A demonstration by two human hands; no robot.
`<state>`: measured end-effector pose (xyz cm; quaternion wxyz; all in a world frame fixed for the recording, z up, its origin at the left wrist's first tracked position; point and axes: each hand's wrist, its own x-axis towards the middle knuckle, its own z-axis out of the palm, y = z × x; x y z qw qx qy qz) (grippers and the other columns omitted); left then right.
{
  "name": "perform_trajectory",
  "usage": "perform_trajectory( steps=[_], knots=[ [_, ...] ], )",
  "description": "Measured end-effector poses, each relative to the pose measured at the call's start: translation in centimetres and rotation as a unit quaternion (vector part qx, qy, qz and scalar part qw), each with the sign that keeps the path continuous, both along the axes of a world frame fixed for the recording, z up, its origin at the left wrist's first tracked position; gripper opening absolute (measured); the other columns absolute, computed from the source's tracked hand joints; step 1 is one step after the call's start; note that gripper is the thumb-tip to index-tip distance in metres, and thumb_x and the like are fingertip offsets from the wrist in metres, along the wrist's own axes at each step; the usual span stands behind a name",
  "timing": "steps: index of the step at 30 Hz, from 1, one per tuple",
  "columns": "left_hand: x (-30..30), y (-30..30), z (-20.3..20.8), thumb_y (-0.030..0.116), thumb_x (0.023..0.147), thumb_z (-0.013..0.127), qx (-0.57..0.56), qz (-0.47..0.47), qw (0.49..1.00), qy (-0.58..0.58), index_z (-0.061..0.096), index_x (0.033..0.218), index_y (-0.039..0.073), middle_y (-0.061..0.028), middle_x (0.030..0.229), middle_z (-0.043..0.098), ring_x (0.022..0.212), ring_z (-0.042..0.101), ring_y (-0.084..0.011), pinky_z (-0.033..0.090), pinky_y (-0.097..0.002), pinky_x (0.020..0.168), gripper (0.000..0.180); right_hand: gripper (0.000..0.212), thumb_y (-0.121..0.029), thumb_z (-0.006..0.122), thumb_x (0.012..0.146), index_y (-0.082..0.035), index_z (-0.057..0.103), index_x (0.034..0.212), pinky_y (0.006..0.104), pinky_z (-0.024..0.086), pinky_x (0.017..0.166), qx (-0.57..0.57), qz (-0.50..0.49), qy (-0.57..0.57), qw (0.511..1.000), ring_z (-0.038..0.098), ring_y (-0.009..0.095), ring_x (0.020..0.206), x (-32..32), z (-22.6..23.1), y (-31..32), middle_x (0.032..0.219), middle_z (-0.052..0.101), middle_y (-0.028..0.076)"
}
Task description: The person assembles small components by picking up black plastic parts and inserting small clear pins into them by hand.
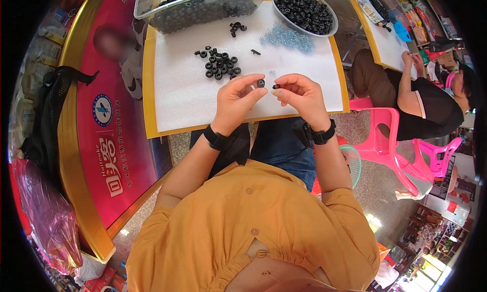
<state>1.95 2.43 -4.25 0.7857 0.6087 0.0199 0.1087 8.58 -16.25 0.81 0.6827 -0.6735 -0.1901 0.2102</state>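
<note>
Over the front part of a white-topped table point(187, 114), both of my hands are raised close together. My left hand point(239, 95) pinches a small black ring-shaped part point(261, 83) between thumb and fingertips. A smaller black piece point(276, 87) sits in the fingertips of my right hand point(302, 95), a short gap from the ring. Just beyond my left hand lies a loose cluster of black rings point(221, 64). One thin black piece point(255, 52) rests alone to its right. Small clear bluish pieces point(288, 38) are spread farther back.
A clear plastic bin point(203, 10) of black parts stands at the back left, and a round bowl point(332, 25) heaped with black rings at the back right. A red panel point(109, 155) flanks the left side. To the right are a pink chair point(384, 134) and a seated person point(431, 101).
</note>
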Motion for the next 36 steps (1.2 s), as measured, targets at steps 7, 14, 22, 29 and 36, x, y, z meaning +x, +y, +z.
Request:
perform_trajectory(
  steps=[7,14,22,29,36],
  knots=[
    [-0.1,-0.3,0.4,0.007,0.083,0.079,0.069,0.005,0.997,-0.028,0.073,0.112,0.006,0.0004,0.087,0.063,0.067,0.053,-0.0048,0.043,-0.0205,0.061,0.03,0.018,-0.003,0.072,0.088,0.0,0.07,0.106,0.0215,0.052,0.065,-0.005,-0.025,-0.041,0.999,0.063,0.007,0.075,-1.0,0.3,0.4,0.094,0.068,0.002],
    [0.1,-0.4,0.1,0.011,0.081,0.08,0.148,0.024,0.986,-0.074,0.075,0.108,0.007,-0.0014,0.083,0.065,0.065,0.056,-0.0066,0.045,-0.0218,0.059,0.028,0.017,-0.001,0.073,0.084,-0.002,0.072,0.101,0.0217,0.052,0.066,-0.05,-0.026,-0.162,0.985,0.064,0.009,0.077,-0.8,0.1,0.6,0.096,0.069,0.005],
    [0.0,-0.6,0.4,0.011,0.08,0.079,0.192,0.045,0.975,-0.105,0.075,0.106,0.008,-0.0035,0.082,0.067,0.062,0.056,-0.0092,0.045,-0.0235,0.058,0.026,0.014,-0.001,0.074,0.082,-0.001,0.073,0.096,0.0217,0.052,0.065,-0.084,-0.024,-0.221,0.971,0.065,0.009,0.076,-1.0,0.5,0.8,0.092,0.069,0.006],
    [-0.2,-0.5,0.4,0.007,0.08,0.078,0.222,0.03,0.968,-0.114,0.074,0.107,0.006,-0.0048,0.084,0.068,0.066,0.058,-0.0108,0.048,-0.0239,0.06,0.027,0.011,-0.005,0.074,0.086,-0.001,0.074,0.097,0.0215,0.051,0.062,-0.089,-0.007,-0.127,0.988,0.064,0.009,0.072,-1.2,1.1,0.2,0.09,0.069,0.004],
    [-0.2,-0.4,0.4,0.006,0.08,0.079,0.218,0.014,0.967,-0.133,0.074,0.108,0.005,-0.0052,0.087,0.069,0.069,0.059,-0.0104,0.048,-0.0237,0.061,0.028,0.014,-0.009,0.069,0.093,0.0,0.068,0.103,0.0228,0.051,0.06,0.009,0.014,0.131,0.991,0.063,0.01,0.072,-0.6,-0.5,-0.5,0.089,0.068,0.006]
  ],
)
